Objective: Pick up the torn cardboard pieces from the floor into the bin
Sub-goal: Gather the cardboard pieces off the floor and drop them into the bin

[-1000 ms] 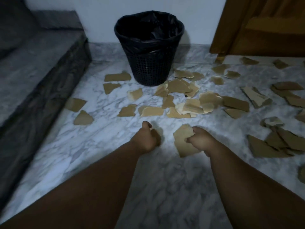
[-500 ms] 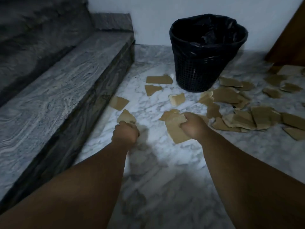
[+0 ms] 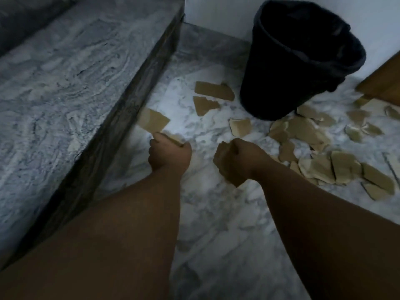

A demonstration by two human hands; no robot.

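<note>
L hand [image 3: 170, 155] clenched on small cardboard scrap [image 3: 175, 138], edge just showing above fist. R hand [image 3: 237, 161] grips larger piece [image 3: 225, 172], mostly hidden. Both low over floor [image 3: 216, 213]. Rec: keep grips tight, lift clear, release only over mouth of bin [image 3: 303, 68], far R. Loose pieces [image 3: 324, 165] remain nr bin. Vs 0.5 s ago: L scrap now off floor; R piece shows less.
</note>
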